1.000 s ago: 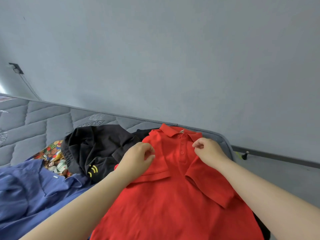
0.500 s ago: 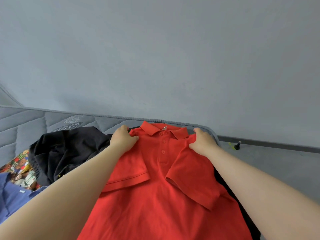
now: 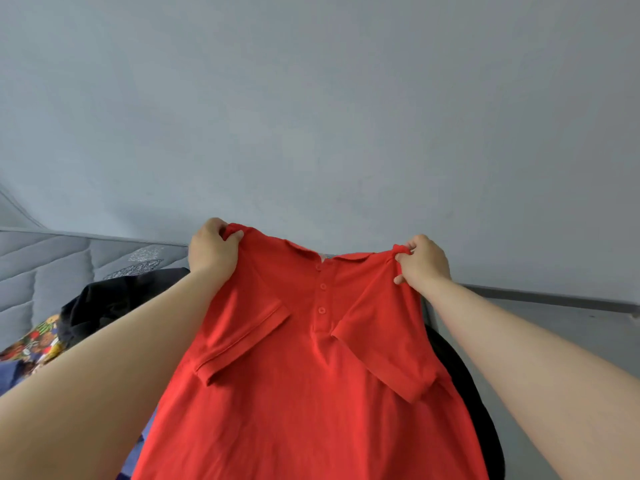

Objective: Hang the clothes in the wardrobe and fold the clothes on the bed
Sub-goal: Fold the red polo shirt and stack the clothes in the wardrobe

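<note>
A red polo shirt (image 3: 311,393) is stretched out in front of me, front side up, both short sleeves folded inward across the chest. My left hand (image 3: 211,251) grips its left shoulder, fingers curled round the fabric. My right hand (image 3: 424,263) pinches the right shoulder. The collar and shoulders are lifted above the grey quilted mattress (image 3: 38,271); the shirt's lower part runs out of view at the bottom.
A black garment (image 3: 114,299) lies on the mattress to the left, with a colourful patterned cloth (image 3: 34,341) and a blue garment (image 3: 10,375) beyond it. More dark fabric (image 3: 464,382) shows under the shirt's right side. A plain grey wall (image 3: 311,116) stands behind; floor lies at right.
Both hands slid outward from the collar to the shoulders, took hold and raised the top of the shirt off the bed. The view has swung to the right.
</note>
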The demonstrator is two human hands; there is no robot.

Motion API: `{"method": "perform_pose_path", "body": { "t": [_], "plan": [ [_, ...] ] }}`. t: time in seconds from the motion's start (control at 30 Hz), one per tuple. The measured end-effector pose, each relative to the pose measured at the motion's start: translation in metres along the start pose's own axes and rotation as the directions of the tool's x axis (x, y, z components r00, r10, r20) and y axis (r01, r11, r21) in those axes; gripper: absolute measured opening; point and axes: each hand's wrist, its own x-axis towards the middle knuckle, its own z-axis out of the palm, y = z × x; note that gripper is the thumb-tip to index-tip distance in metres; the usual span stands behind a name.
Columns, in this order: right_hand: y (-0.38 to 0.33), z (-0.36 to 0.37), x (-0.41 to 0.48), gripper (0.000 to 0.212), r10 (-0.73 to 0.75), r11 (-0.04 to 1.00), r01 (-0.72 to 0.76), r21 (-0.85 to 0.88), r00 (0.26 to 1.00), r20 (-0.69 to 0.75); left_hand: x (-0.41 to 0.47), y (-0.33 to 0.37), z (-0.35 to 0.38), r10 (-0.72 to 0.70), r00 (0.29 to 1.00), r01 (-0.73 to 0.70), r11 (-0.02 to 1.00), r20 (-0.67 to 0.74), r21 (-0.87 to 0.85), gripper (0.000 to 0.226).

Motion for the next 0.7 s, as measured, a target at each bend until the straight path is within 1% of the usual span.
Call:
{"method": "perform_pose_path", "body": {
  "t": [0.1, 0.17, 0.2, 0.27, 0.4, 0.53, 0.63, 0.7],
  "plan": [
    [-0.003, -0.012, -0.008, 0.012, 0.053, 0.987, -0.052, 0.152, 0.999, -0.006, -0.003, 0.004, -0.022, 0.015, 0.999, -0.014, 1.0, -0.042, 0.008, 0.019],
    [-0.006, -0.02, -0.016, 0.011, 0.087, 0.96, -0.085, 0.265, 0.996, 0.005, -0.007, 0.006, -0.036, 0.005, 0.998, -0.005, 1.0, -0.059, -0.006, 0.02],
    [-0.008, -0.024, -0.02, 0.009, 0.097, 0.946, -0.096, 0.31, 0.995, 0.01, -0.01, 0.008, -0.043, -0.004, 0.998, 0.003, 1.0, -0.06, -0.017, 0.02],
    [-0.01, -0.031, -0.03, 0.014, 0.097, 0.926, -0.092, 0.365, 0.995, 0.004, -0.017, 0.011, -0.056, -0.018, 0.999, 0.016, 0.998, -0.038, -0.053, 0.018],
    [-0.012, -0.047, -0.061, 0.02, 0.083, 0.907, -0.086, 0.413, 0.996, 0.024, -0.039, 0.013, -0.08, -0.051, 0.997, 0.065, 0.96, 0.061, -0.273, 0.014],
    [-0.003, -0.064, -0.105, 0.011, 0.032, 0.882, -0.061, 0.467, 0.997, 0.07, -0.071, 0.009, -0.108, -0.007, 0.995, 0.052, 0.897, 0.102, -0.439, 0.009],
    [0.01, -0.072, -0.145, 0.007, 0.021, 0.849, -0.056, 0.525, 0.997, 0.072, -0.102, -0.002, -0.124, 0.03, 0.995, 0.015, 0.892, 0.091, -0.451, 0.008],
    [0.02, -0.075, -0.177, 0.006, 0.022, 0.846, -0.036, 0.532, 0.999, 0.033, -0.127, -0.01, -0.136, 0.03, 0.996, 0.016, 0.862, 0.082, -0.506, 0.014]
  ]
}}
